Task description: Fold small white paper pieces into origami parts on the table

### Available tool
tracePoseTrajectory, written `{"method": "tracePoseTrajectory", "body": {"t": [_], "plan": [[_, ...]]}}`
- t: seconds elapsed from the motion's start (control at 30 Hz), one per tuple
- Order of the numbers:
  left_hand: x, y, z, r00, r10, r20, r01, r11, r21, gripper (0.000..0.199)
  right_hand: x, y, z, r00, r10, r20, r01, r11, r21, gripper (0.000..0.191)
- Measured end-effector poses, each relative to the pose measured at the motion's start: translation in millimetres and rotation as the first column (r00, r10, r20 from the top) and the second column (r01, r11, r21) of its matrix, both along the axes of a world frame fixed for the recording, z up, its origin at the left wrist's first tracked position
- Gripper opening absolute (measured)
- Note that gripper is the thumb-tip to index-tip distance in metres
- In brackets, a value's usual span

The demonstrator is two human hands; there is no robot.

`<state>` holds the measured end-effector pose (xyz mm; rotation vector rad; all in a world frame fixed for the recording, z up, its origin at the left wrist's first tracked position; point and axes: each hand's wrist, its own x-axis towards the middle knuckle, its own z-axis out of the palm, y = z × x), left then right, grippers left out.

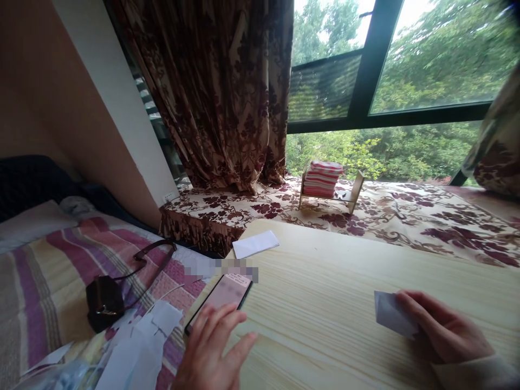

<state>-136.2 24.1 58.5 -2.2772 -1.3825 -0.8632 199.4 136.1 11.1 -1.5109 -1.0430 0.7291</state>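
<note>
My left hand (217, 344) reaches over the lower part of a smartphone (229, 292) with its fingers spread. The phone lies face up on the left edge of the wooden table (320, 292), its screen lit; whether a fingertip touches it I cannot tell. On the right, my right hand (447, 325) pinches a small piece of white paper (393, 313) between thumb and fingers, over the tabletop. Another white folded paper (255, 244) rests at the table's far left corner, beyond the phone.
Left of the table is a bed with a striped cover (36, 281), a dark shoulder bag (104, 303) and loose paper scraps (136, 346). Behind, a small rack (353, 192) holding folded striped cloths (323, 179) stands on the floral-covered window ledge (406, 214), beside a curtain (227, 97).
</note>
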Motion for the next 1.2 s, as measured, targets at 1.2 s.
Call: {"method": "tracePoseTrajectory", "body": {"t": [1.2], "plan": [[220.9,153.1,-10.6,0.465,0.167,0.869,0.802,0.336,-0.494,0.040,23.0,21.5,15.5,0.926,0.308,-0.220,-0.261,0.940,0.218,0.048]]}}
